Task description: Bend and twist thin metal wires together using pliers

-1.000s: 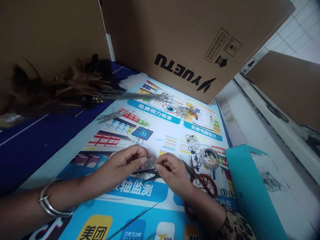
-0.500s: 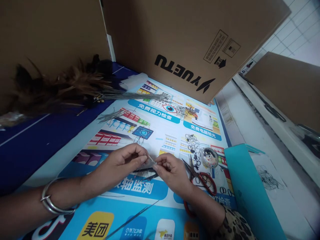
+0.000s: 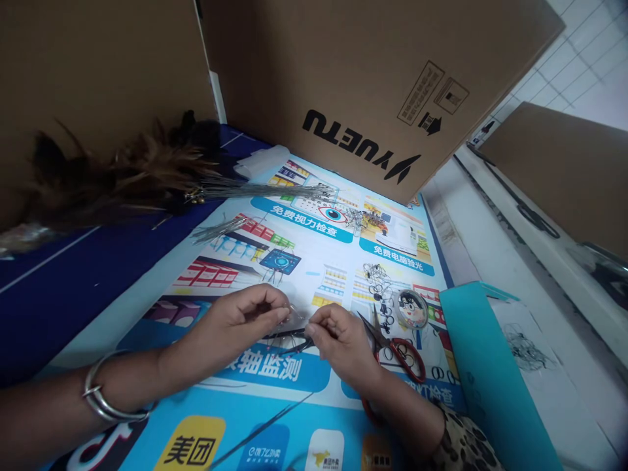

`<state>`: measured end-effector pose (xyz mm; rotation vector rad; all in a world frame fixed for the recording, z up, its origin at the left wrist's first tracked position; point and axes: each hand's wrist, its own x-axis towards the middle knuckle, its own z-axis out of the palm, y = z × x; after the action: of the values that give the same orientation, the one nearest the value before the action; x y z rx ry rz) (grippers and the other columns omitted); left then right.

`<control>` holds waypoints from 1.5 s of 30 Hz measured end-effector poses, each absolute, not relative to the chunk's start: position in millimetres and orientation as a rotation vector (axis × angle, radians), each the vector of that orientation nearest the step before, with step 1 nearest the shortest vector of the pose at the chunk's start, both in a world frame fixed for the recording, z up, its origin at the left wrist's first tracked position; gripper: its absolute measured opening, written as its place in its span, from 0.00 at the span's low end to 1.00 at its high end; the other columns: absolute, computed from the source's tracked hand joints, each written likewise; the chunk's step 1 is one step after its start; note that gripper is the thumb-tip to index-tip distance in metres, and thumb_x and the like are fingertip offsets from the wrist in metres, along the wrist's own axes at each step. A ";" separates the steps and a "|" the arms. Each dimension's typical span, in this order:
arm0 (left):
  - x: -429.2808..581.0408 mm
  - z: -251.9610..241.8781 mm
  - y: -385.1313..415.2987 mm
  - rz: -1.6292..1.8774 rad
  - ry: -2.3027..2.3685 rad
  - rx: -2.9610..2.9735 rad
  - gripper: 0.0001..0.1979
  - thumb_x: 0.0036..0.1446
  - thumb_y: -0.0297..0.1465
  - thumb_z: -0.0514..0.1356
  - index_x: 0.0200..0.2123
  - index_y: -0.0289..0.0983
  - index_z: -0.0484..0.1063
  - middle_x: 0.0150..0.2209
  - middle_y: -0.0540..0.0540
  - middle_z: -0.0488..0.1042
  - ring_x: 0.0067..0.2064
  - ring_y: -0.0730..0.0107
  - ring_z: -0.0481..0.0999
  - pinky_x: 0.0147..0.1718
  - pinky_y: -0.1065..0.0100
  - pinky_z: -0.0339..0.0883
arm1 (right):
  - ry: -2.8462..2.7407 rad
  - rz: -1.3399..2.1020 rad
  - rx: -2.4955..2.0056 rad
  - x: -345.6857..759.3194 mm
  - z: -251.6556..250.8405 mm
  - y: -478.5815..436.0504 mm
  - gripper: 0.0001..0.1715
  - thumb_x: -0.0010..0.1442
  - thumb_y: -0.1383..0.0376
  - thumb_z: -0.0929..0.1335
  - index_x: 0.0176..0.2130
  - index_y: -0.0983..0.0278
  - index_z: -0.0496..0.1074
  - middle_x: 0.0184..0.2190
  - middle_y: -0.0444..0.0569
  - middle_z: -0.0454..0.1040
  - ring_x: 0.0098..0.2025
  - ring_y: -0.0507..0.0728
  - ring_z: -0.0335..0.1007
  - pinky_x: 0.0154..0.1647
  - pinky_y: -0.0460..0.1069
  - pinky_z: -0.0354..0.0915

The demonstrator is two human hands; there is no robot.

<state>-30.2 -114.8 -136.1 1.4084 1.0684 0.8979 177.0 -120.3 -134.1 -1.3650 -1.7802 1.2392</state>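
My left hand (image 3: 250, 320), with silver bangles (image 3: 101, 399) on its wrist, is closed in a pinch. A thin shiny wire (image 3: 293, 311) curves out from its fingertips. My right hand (image 3: 341, 340) is also pinched, a short gap away; what its fingers hold is too small to make out. Beneath and between the hands lie a small clear plastic piece (image 3: 294, 322) and some dark thin strips (image 3: 289, 334). Red-handled scissors (image 3: 407, 358) lie with their blades apart just beyond my right hand.
Brown feathers (image 3: 118, 170) and bundles of thin wires (image 3: 265, 190) lie at the left and back. Black rings (image 3: 386, 307) and a round clear container (image 3: 412, 309) are by the scissors. A teal box (image 3: 490, 366) stands right; a large cardboard box (image 3: 367, 78) blocks the back.
My hands have moved slightly apart, the right one shifting a little right. The shiny wire that reached between both sets of fingertips now shows only by the left.
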 end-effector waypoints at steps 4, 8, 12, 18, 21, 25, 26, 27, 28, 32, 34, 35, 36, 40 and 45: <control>-29.6 -136.3 -115.7 0.874 1.091 1.446 0.08 0.59 0.35 0.56 0.32 0.36 0.67 0.29 0.50 0.67 0.31 0.71 0.66 0.29 0.72 0.62 | -1.814 1.192 -1.346 176.8 -133.5 -120.7 0.06 0.58 0.62 0.66 0.33 0.63 0.68 0.22 0.41 0.67 0.24 0.49 0.63 0.24 0.43 0.59; -28.7 -135.5 -116.1 0.852 1.114 1.503 0.08 0.58 0.34 0.56 0.31 0.36 0.68 0.29 0.49 0.68 0.32 0.71 0.67 0.30 0.71 0.62 | -1.838 1.179 -1.348 176.8 -133.6 -120.8 0.06 0.58 0.63 0.66 0.31 0.63 0.69 0.20 0.41 0.67 0.24 0.50 0.63 0.25 0.43 0.59; -27.6 -135.2 -116.5 0.836 1.146 1.541 0.08 0.57 0.34 0.57 0.30 0.36 0.68 0.29 0.48 0.69 0.31 0.70 0.67 0.30 0.71 0.62 | -1.836 1.189 -1.348 177.6 -135.9 -121.0 0.07 0.58 0.63 0.66 0.30 0.63 0.69 0.18 0.40 0.67 0.23 0.49 0.64 0.25 0.43 0.59; -23.7 -136.5 -117.6 0.834 1.187 1.615 0.08 0.57 0.34 0.55 0.29 0.36 0.66 0.26 0.50 0.67 0.29 0.72 0.66 0.27 0.72 0.61 | -1.871 1.155 -1.337 176.5 -136.6 -120.9 0.08 0.59 0.63 0.65 0.30 0.63 0.70 0.19 0.41 0.68 0.23 0.50 0.65 0.25 0.44 0.60; -21.4 -135.4 -117.5 0.831 1.196 1.688 0.08 0.57 0.33 0.54 0.28 0.36 0.65 0.24 0.51 0.65 0.27 0.73 0.64 0.25 0.73 0.59 | -1.899 1.126 -1.325 175.3 -135.4 -121.1 0.07 0.58 0.63 0.65 0.30 0.62 0.70 0.20 0.42 0.68 0.25 0.51 0.66 0.26 0.44 0.61; -21.2 -133.2 -115.9 0.828 1.188 1.723 0.06 0.57 0.32 0.53 0.29 0.37 0.64 0.25 0.51 0.65 0.27 0.72 0.64 0.26 0.72 0.59 | -1.909 1.131 -1.329 175.2 -135.5 -121.4 0.07 0.59 0.62 0.65 0.31 0.62 0.70 0.21 0.42 0.69 0.26 0.51 0.66 0.26 0.44 0.61; -21.5 -133.0 -115.4 0.826 1.188 1.721 0.06 0.57 0.32 0.53 0.29 0.37 0.64 0.25 0.51 0.66 0.28 0.72 0.65 0.26 0.72 0.60 | -1.903 1.134 -1.333 175.2 -136.0 -121.5 0.07 0.59 0.62 0.65 0.31 0.62 0.70 0.21 0.42 0.69 0.26 0.51 0.66 0.25 0.44 0.61; -21.9 -133.0 -115.0 0.821 1.186 1.719 0.06 0.56 0.32 0.53 0.29 0.37 0.64 0.25 0.51 0.66 0.28 0.71 0.65 0.26 0.72 0.60 | -1.893 1.137 -1.332 175.1 -136.7 -121.6 0.07 0.58 0.62 0.65 0.32 0.62 0.70 0.22 0.42 0.69 0.26 0.51 0.66 0.25 0.44 0.61; -22.3 -133.2 -114.5 0.817 1.183 1.718 0.06 0.56 0.32 0.53 0.29 0.37 0.64 0.25 0.50 0.66 0.28 0.71 0.65 0.26 0.72 0.60 | -1.881 1.140 -1.325 174.9 -137.4 -121.6 0.06 0.58 0.62 0.65 0.34 0.62 0.70 0.22 0.42 0.69 0.26 0.51 0.66 0.25 0.44 0.61; -23.0 -134.4 -113.7 0.789 1.166 1.720 0.06 0.56 0.32 0.53 0.29 0.37 0.64 0.25 0.51 0.66 0.28 0.72 0.65 0.26 0.72 0.60 | -1.844 1.134 -1.267 173.6 -140.1 -121.9 0.12 0.57 0.62 0.66 0.42 0.62 0.69 0.23 0.42 0.68 0.24 0.50 0.64 0.24 0.44 0.61; -23.0 -134.5 -113.9 0.784 1.160 1.726 0.06 0.56 0.32 0.53 0.29 0.37 0.64 0.25 0.51 0.66 0.28 0.72 0.65 0.26 0.72 0.60 | -1.846 1.121 -1.245 173.0 -140.2 -122.1 0.12 0.57 0.62 0.66 0.42 0.61 0.70 0.24 0.42 0.69 0.23 0.50 0.63 0.25 0.44 0.61; -23.0 -134.4 -114.0 0.784 1.156 1.730 0.06 0.57 0.32 0.53 0.29 0.37 0.64 0.25 0.51 0.65 0.28 0.72 0.64 0.26 0.72 0.60 | -1.849 1.113 -1.234 172.7 -139.9 -122.3 0.11 0.57 0.63 0.66 0.42 0.61 0.71 0.24 0.42 0.69 0.23 0.50 0.63 0.25 0.44 0.61; -23.1 -134.0 -114.2 0.785 1.154 1.731 0.06 0.57 0.32 0.53 0.29 0.37 0.64 0.25 0.51 0.65 0.28 0.72 0.64 0.26 0.72 0.59 | -1.852 1.102 -1.226 172.4 -139.3 -122.4 0.10 0.57 0.64 0.66 0.40 0.61 0.72 0.24 0.43 0.69 0.24 0.50 0.63 0.25 0.44 0.61; -23.6 -131.8 -114.8 0.774 1.143 1.720 0.08 0.58 0.34 0.52 0.30 0.36 0.65 0.26 0.50 0.66 0.28 0.72 0.65 0.26 0.72 0.60 | -1.861 1.066 -1.222 171.2 -136.0 -122.2 0.07 0.56 0.65 0.66 0.36 0.62 0.73 0.23 0.43 0.69 0.24 0.50 0.63 0.26 0.44 0.61; -24.4 -132.4 -115.3 0.761 1.071 1.717 0.08 0.59 0.33 0.53 0.31 0.36 0.68 0.28 0.49 0.69 0.31 0.71 0.67 0.28 0.72 0.61 | -1.883 1.012 -1.268 169.3 -135.0 -121.8 0.06 0.55 0.67 0.65 0.33 0.62 0.73 0.24 0.43 0.70 0.25 0.50 0.64 0.26 0.44 0.61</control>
<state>-24.4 -115.3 -132.4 1.7174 1.0707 0.7611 169.3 -121.8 -135.0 -1.2679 -1.8832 1.0124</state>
